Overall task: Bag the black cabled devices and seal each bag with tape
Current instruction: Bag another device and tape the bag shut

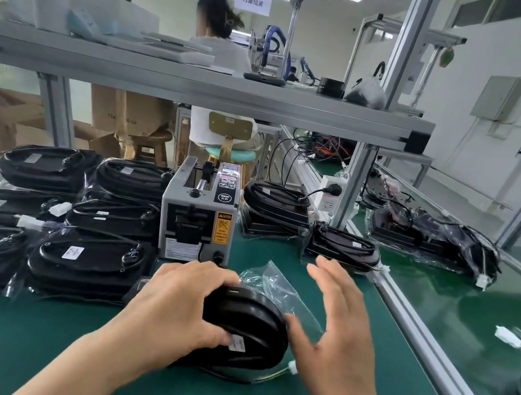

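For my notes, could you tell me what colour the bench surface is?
The bench surface is dark green; head view shows it.

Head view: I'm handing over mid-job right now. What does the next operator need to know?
Left hand grips the black device on the green mat. Right hand is open, fingers spread, beside the clear bag at the device's far side.
Done: bagged devices are piled left of the tape dispenser.
Left: get this device, its cable connector sticking out, fully bagged, then tape it shut.
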`<move>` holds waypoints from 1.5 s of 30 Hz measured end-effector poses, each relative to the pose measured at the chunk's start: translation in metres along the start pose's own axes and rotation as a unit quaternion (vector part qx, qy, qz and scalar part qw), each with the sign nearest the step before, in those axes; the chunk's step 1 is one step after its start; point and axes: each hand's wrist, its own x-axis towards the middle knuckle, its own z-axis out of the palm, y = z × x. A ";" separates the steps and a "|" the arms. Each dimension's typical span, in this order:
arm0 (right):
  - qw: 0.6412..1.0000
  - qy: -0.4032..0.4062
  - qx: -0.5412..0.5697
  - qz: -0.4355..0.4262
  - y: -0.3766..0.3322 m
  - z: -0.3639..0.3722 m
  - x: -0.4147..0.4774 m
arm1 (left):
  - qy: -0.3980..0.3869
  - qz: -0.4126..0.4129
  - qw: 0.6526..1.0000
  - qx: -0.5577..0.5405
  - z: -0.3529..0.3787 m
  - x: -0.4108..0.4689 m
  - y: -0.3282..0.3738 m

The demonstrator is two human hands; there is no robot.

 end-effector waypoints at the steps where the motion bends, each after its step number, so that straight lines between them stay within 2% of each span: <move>1: 1.000 -0.003 -0.002 0.005 0.002 0.001 0.000 | 0.004 0.004 1.000 0.015 0.001 0.000 0.000; 7: 0.998 0.023 0.062 0.023 -0.011 0.009 -0.002 | 0.008 0.030 0.996 0.089 0.012 0.000 0.006; 10: 0.997 0.033 0.045 0.048 -0.016 0.014 -0.003 | 0.004 0.034 0.993 0.115 0.019 0.000 0.009; 13: 0.989 0.045 0.081 0.117 -0.010 0.004 -0.003 | -0.015 0.046 0.988 0.143 0.022 0.000 0.006; 15: 0.968 0.066 0.153 0.187 -0.002 -0.006 -0.004 | -0.035 0.053 0.984 0.168 0.022 0.002 0.005; 17: 0.949 0.068 0.213 0.223 0.005 -0.012 -0.008 | -0.050 0.066 0.981 0.175 0.022 0.005 0.004; 19: 0.929 0.029 0.286 0.234 0.010 -0.015 -0.012 | -0.060 0.080 0.981 0.165 0.021 0.009 0.003; 21: 0.901 -0.063 0.355 0.241 0.015 -0.013 -0.016 | -0.066 0.090 0.981 0.156 0.019 0.015 0.000; 23: 0.877 -0.158 0.379 0.248 0.021 -0.006 -0.020 | -0.072 0.107 0.979 0.158 0.017 0.019 -0.002; 26: 0.834 -0.236 0.415 0.276 0.023 0.007 -0.025 | -0.077 0.129 0.977 0.149 0.016 0.024 -0.006; 34: 0.827 -0.257 0.440 0.237 0.018 0.028 -0.034 | -0.065 0.161 0.975 0.137 0.014 0.023 -0.015; 37: 0.819 -0.253 0.454 0.243 0.016 0.036 -0.036 | -0.010 0.160 0.982 0.104 0.018 0.022 -0.024; 39: 0.827 -0.246 0.445 0.240 0.014 0.040 -0.037 | 0.071 0.097 0.993 0.008 0.019 0.023 -0.035; 41: 0.849 -0.220 0.417 0.238 0.006 0.045 -0.039 | 0.151 -0.052 0.980 -0.121 0.018 0.030 -0.049; 42: 0.859 -0.199 0.407 0.239 0.003 0.048 -0.041 | 0.177 -0.146 0.955 -0.188 0.016 0.038 -0.056; 43: 0.867 -0.180 0.399 0.239 -0.002 0.052 -0.043 | 0.193 -0.229 0.914 -0.272 0.014 0.048 -0.063; 45: 0.876 -0.158 0.387 0.240 -0.010 0.060 -0.046 | 0.206 -0.336 0.809 -0.436 0.012 0.069 -0.080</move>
